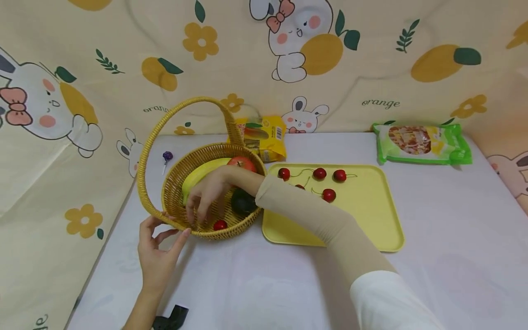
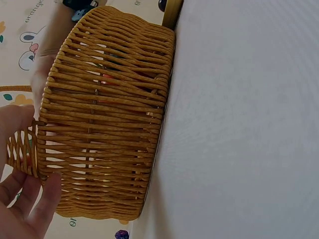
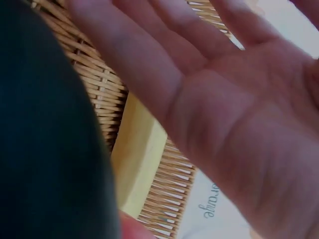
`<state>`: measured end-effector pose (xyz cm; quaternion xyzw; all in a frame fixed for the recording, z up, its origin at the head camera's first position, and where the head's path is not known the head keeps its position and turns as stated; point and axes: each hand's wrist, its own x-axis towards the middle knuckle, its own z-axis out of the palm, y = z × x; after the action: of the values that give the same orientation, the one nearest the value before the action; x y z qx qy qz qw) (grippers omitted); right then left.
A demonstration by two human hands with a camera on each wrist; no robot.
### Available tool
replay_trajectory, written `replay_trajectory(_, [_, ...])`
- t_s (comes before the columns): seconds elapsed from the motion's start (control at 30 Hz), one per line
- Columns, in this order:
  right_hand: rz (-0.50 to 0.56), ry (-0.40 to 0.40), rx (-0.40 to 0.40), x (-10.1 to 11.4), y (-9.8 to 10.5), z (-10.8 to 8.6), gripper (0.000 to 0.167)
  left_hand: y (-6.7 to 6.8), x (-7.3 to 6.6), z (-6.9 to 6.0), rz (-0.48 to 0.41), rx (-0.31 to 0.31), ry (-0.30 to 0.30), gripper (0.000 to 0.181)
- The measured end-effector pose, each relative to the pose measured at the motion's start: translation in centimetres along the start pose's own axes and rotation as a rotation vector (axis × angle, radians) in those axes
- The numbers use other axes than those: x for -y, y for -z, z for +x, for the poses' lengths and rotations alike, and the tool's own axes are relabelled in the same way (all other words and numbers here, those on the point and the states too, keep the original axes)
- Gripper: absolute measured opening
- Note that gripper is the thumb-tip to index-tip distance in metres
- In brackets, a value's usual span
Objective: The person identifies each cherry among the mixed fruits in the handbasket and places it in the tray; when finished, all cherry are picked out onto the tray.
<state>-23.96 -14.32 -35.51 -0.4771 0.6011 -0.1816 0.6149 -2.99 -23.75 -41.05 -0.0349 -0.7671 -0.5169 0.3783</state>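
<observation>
A wicker basket (image 1: 214, 234) with a tall handle stands on the table. My left hand (image 1: 158, 256) grips its near rim by the handle's foot, thumb on one side and fingers on the other (image 2: 30, 199). Inside the basket hangs my right hand (image 1: 211, 190), palm down, fingers loosely bent; nothing shows in its palm (image 3: 239, 109). Around it lie a banana (image 1: 195, 178), a red apple (image 1: 243, 162) and a dark, rounded fruit (image 1: 242, 203), which looms close in the right wrist view. One cherry (image 1: 220, 225) sits near the basket's front wall, just below the right fingers.
Right of the basket is a yellow tray (image 1: 359, 220) with several cherries (image 1: 328, 195), partly behind my right forearm. A yellow snack bag (image 1: 268, 137) stands behind the basket, a green food packet (image 1: 420, 144) at the back right. A purple lollipop (image 1: 167, 156) lies left of the basket.
</observation>
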Motion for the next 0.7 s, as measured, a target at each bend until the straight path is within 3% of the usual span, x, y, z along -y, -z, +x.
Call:
replay_trajectory(0.2, [0.008, -0.040, 0.089, -1.1, 0.1, 0.2, 0.030, -0.1, 0.0, 0.0, 0.016, 0.008, 0.005, 0.059])
replay_trajectory(0.43, [0.068, 0.033, 0.133, -2.6, 0.0, 0.3, 0.037, 0.0, 0.0, -0.2, 0.052, 0.022, 0.007, 0.061])
replay_trajectory(0.7, [0.086, 0.068, 0.146, -2.6, 0.0, 0.6, 0.035, 0.0, 0.1, -0.1, 0.044, 0.015, 0.005, 0.061])
